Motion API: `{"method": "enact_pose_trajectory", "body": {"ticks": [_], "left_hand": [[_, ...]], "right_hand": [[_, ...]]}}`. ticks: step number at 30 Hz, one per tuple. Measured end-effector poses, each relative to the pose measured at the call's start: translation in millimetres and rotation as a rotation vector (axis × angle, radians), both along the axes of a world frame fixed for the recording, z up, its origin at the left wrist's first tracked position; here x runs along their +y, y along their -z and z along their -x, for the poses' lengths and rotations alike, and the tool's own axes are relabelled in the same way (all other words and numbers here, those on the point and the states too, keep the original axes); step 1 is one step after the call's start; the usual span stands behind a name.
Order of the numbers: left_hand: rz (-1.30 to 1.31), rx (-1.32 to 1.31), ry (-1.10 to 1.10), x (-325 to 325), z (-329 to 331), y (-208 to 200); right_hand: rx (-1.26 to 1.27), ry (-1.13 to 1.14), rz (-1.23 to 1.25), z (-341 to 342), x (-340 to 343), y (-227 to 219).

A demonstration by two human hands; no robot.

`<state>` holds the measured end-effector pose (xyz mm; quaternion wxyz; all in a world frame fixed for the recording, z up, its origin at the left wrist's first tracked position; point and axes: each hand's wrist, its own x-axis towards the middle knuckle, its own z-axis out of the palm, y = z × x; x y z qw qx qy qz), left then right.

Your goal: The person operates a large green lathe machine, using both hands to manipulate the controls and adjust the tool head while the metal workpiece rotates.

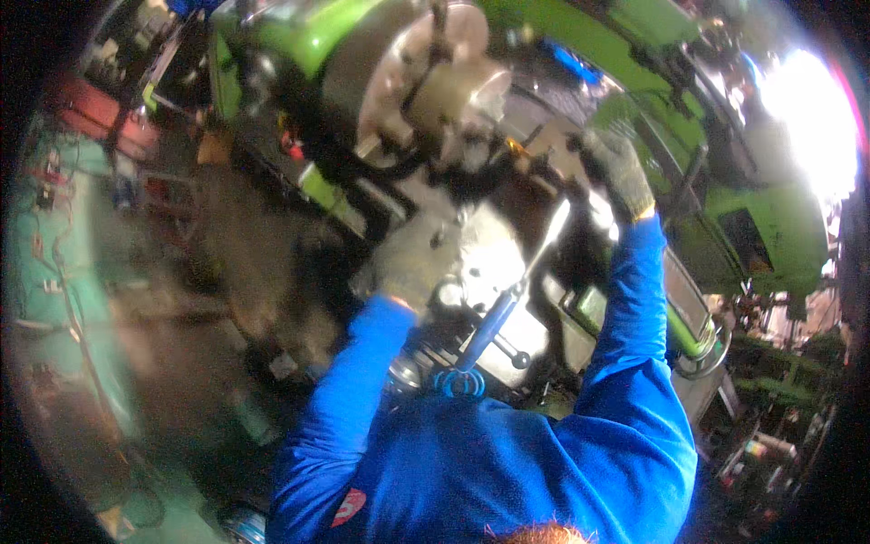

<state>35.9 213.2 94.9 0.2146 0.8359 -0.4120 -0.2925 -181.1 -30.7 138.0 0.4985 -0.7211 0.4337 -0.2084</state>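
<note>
Lathe chuck edge (370,89) seems well apart from right hand (620,172).

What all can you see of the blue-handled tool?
The blue-handled tool has a slim, plastic-looking handle and a pale, shiny shaft; a light-blue coil sits by its lower end. It slants up to the right over bright metalwork, between the gloved left hand and right hand, neither touching it. Blur hides finer detail.

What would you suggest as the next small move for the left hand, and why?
Probably drawing the gloved left hand a little farther from the chuck: it is blurred, low in front of the chuck and the metal cylinder, and this picture cannot show whether they are turning.
</note>
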Motion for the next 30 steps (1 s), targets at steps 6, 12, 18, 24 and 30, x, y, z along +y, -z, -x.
{"method": "enact_pose_trajectory", "body": {"ticks": [6, 12, 18, 24, 30], "left_hand": [[0.139, -0.061, 0.001, 2.8, 4.2, 17.8], [0.144, -0.121, -0.022, 3.3, 8.2, 17.6], [0.157, -0.119, -0.016, 1.0, 9.7, 27.0], [0.122, -0.042, -0.021, 0.9, 15.0, 19.0], [0.086, -0.139, -0.073, 9.6, 5.1, 15.5]], "right_hand": [[0.016, -0.08, 0.204, 2.3, 55.5, 47.1], [-0.615, 0.181, -0.511, -17.4, 88.1, 88.1], [-0.44, -0.131, -0.44, -12.7, 87.8, 113.0], [-0.006, -0.234, 0.339, -27.4, 71.9, 220.8], [0.425, -0.364, 0.22, -42.2, 87.3, 107.8]]}}
